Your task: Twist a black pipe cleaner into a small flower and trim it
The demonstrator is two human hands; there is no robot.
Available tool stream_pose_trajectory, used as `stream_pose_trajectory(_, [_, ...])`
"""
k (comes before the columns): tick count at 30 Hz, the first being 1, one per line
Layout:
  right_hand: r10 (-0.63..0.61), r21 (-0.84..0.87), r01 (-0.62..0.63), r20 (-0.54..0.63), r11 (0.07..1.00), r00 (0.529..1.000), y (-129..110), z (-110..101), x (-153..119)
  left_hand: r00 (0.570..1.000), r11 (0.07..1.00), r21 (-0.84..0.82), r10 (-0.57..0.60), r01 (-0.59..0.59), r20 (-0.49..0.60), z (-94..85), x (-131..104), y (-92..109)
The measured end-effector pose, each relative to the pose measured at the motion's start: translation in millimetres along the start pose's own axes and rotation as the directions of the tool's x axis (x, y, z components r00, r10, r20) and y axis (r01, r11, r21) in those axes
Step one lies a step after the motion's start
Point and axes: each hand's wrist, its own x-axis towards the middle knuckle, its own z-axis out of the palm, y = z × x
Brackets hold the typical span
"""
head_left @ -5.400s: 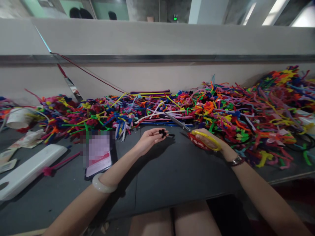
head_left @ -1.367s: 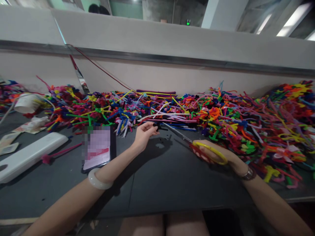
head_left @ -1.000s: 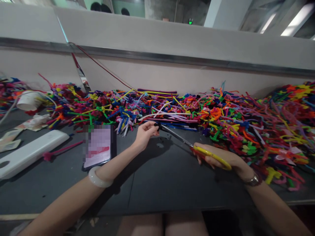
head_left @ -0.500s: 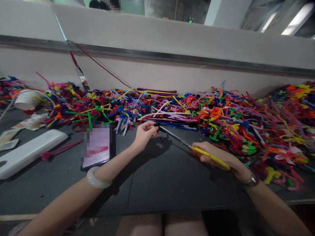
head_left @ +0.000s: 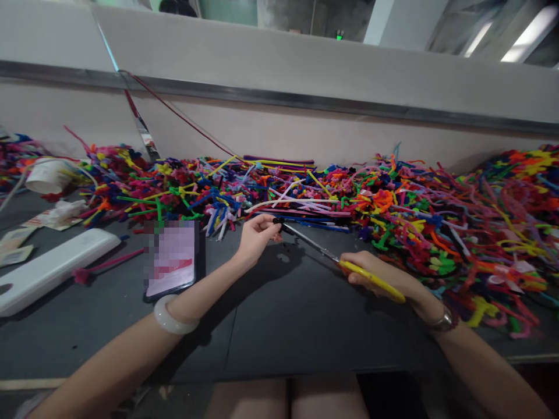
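Note:
My left hand (head_left: 254, 240) pinches a small black fuzzy piece (head_left: 276, 221) between thumb and fingers, just in front of the pile of pipe cleaners. A pair of scissors (head_left: 379, 281) with yellow handles is gripped in my right hand (head_left: 365, 262). Its long blades point left and up, their tips at the black piece by my left fingertips. Whether the blades are parted at the tips is too small to tell. Tiny dark bits lie on the dark tabletop (head_left: 279, 326) below the piece.
Colourful pipe cleaners (head_left: 301, 206) are heaped along the back wall and down the right side. To the left lie a phone (head_left: 174, 256), a white elongated case (head_left: 56, 270), a pink pipe-cleaner piece (head_left: 82, 275) and a tipped paper cup (head_left: 41, 177). A red cord (head_left: 174, 113) hangs behind.
My right hand and the scissors have shifted very slightly left. My left hand stays in place with the black piece.

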Motion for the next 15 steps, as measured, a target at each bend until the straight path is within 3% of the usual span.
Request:
stream_pose_trajectory(8, [-0.025,-0.058,0.022,-0.053,0.998,0.998,13,3,6,0.999,0.999,-0.010,-0.034,0.034,-0.020,0.0,0,0])
stream_pose_trajectory(15, [0.067,0.107,-0.059,-0.072,0.992,0.995,11,2,2,0.998,0.995,-0.073,-0.068,0.068,-0.006,-2.5,1,2])
